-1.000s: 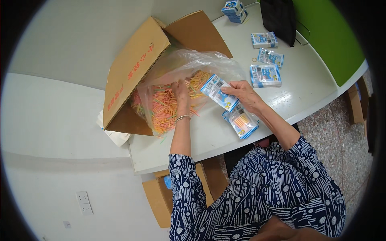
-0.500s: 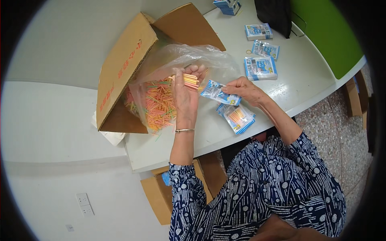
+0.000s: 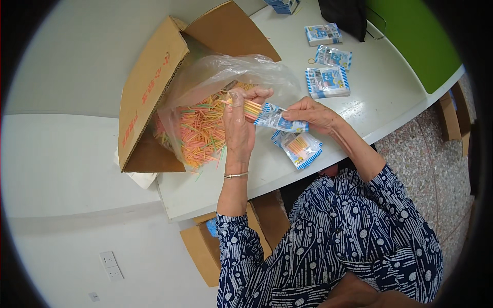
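A bundle of thin pastel sticks [image 3: 250, 109] lies in my left hand [image 3: 239, 120], which is closed around it. The right ends of the sticks are at the mouth of a small blue-and-white plastic packet [image 3: 277, 118], and some seem to be inside it. My right hand [image 3: 313, 116] pinches the packet's other side between thumb and fingers. Just below, packets with sticks inside [image 3: 299, 149] lie on the table. Behind my left hand, a clear plastic bag [image 3: 205, 82] holds a heap of loose pink, yellow and green sticks [image 3: 201, 131].
The bag sits in an open cardboard box [image 3: 154, 92] tipped toward me on the white table [image 3: 380, 110]. Stacks of flat packets [image 3: 327, 82] stand at the right, near a rubber band [image 3: 311, 61] and a black bag [image 3: 345, 18]. Another cardboard box [image 3: 200, 254] is below the table edge.
The stick bundle and the packet have come together, with the stick ends now at the packet's opening. My left hand has turned slightly. The whole view has shifted a little.
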A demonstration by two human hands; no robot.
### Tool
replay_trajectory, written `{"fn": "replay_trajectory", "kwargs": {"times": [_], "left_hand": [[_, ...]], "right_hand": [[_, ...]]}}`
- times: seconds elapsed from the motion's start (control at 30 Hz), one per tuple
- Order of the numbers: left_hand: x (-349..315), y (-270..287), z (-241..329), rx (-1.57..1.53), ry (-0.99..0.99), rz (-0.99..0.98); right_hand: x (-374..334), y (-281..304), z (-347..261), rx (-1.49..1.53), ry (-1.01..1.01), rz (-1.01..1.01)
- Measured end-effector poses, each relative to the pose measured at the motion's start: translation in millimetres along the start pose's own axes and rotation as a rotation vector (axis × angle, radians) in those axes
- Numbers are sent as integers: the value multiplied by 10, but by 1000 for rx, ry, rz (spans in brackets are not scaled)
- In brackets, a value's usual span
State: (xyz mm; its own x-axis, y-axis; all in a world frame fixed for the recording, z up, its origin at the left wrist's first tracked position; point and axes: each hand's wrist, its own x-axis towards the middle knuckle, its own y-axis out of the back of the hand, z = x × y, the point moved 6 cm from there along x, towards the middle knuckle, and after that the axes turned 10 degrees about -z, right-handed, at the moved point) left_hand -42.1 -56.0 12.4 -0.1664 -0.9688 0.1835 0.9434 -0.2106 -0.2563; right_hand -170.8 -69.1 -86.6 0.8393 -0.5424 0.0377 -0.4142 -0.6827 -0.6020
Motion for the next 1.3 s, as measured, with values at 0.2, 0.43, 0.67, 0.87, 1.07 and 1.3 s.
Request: {"fn": "replay_trajectory", "kwargs": {"times": [0.2,0.43,0.67,0.87,1.07,1.3], "left_hand": [[-103,-84,-96,157,33,-19],[-163,-159,-47,408,22,-134],[-215,-137,-24,960,123,-274],[-201,-88,-57,738,154,-180],[-223,-193,-125,668,160,-224],[-247,-213,-219,709,222,-318]], "right_hand": [[-22,-38,-7,3,21,-11],[-28,-45,-5,-59,58,-35],[-37,-59,48,10,69,-58],[-83,-99,-25,-91,29,1],[-176,-204,-45,-353,-113,-53],[-276,-174,-100,-597,-154,-36]]}}
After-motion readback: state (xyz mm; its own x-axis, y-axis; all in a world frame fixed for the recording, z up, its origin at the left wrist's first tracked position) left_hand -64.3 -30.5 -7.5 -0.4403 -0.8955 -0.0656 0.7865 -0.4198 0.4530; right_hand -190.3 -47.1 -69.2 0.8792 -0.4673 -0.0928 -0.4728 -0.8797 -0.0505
